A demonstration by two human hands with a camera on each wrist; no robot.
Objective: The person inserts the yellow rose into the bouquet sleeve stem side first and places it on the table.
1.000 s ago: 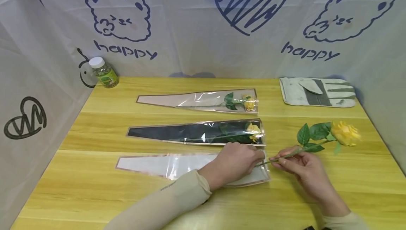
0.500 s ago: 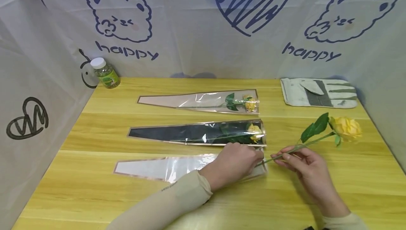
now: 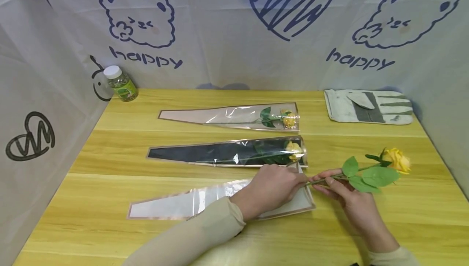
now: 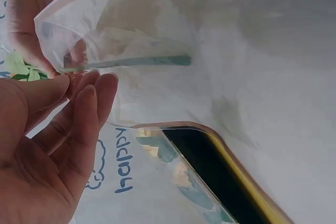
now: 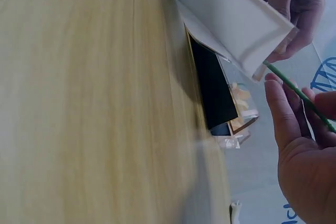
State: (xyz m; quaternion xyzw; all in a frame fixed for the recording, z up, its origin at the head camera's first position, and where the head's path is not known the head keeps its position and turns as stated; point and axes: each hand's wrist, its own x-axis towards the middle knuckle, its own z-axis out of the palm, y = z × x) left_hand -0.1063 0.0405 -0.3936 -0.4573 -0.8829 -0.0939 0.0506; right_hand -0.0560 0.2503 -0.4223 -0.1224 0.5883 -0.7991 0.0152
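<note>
My right hand (image 3: 351, 201) pinches the green stem (image 5: 294, 88) of a yellow artificial rose (image 3: 397, 161), whose bloom and leaves point right. At the wide end of a white flower sleeve (image 3: 165, 207) with a clear front, my left hand (image 3: 272, 186) pinches the film's edge. That end is lifted and tilted off the table. In the left wrist view the stem's tip (image 4: 181, 60) lies inside the clear film, with both hands close together at the mouth. My left hand and forearm cover part of the sleeve in the head view.
Behind lie a black sleeve (image 3: 187, 154) and a pale pink sleeve (image 3: 183, 116), each holding a yellow rose. A work glove (image 3: 368, 107) rests at the back right, a white-capped jar (image 3: 122, 86) at the back left. Printed cloth (image 3: 227, 34) encloses the wooden table (image 3: 91, 237).
The white sleeve has turned, its narrow end nearer the front and its mouth raised. The rose has rolled in my right hand, its leaves now lower and its bloom slightly lower.
</note>
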